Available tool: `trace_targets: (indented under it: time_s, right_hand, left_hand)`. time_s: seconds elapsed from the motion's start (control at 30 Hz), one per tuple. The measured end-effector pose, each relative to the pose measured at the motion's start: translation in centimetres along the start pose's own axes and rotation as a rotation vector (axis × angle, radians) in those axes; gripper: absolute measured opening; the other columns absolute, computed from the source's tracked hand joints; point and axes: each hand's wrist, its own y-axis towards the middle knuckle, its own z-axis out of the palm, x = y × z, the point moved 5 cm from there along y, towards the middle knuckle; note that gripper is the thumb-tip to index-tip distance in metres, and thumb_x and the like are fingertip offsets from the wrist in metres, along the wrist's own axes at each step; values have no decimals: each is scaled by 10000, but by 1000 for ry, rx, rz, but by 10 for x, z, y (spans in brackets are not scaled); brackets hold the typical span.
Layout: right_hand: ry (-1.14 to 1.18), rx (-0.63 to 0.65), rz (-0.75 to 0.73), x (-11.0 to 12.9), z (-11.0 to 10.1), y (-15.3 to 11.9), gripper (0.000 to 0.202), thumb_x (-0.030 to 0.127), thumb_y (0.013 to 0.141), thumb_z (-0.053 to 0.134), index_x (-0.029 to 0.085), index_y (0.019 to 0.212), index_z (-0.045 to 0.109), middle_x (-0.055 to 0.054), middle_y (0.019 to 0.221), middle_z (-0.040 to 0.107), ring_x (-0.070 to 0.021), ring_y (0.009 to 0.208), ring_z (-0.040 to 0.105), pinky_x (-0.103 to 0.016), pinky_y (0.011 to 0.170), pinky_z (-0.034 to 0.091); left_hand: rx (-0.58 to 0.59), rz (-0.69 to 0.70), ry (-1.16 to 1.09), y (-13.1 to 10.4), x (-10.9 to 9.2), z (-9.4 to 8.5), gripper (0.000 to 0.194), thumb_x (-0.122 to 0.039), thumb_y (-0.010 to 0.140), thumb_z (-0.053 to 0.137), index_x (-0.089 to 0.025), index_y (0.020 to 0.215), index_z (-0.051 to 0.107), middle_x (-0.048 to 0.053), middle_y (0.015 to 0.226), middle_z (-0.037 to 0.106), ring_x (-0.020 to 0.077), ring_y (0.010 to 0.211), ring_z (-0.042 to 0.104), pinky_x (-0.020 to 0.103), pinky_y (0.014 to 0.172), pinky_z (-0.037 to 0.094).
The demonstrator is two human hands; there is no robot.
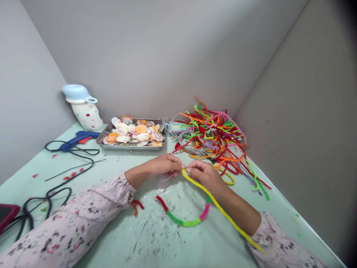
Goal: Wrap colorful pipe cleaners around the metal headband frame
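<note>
My left hand [169, 164] and my right hand [205, 175] meet over the middle of the table, fingertips pinched close together. Between them is the end of a yellow pipe cleaner [223, 210], whose long tail runs down across my right forearm. A thin grey wire [173, 175] pokes out beneath the left fingers. Below the hands curves a strip wrapped in red, green and pink pipe cleaner [189, 223]; its right end passes up behind the yellow one. Whether the left fingers hold the wire, the yellow end or both is partly hidden.
A metal tray [131, 147] of seashells stands at the back, with a blue glue gun [80, 139] and a white bottle [86, 115] left of it. Tangled pipe cleaners [217, 137] heap at the back right. A black cord [50, 193] loops on the left.
</note>
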Motion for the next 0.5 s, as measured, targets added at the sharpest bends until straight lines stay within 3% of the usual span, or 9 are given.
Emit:
trace_targets:
  time_s: [0.5]
  right_hand:
    - [-46, 1, 37, -1, 0, 0, 177, 334, 763, 605, 160, 766, 633, 41, 565, 535, -76, 475, 365, -222, 457, 261]
  left_hand:
    - [75, 19, 84, 0, -3, -1, 287, -421, 779, 544, -157, 666, 551, -41, 538, 479, 74, 463, 344, 223, 462, 256]
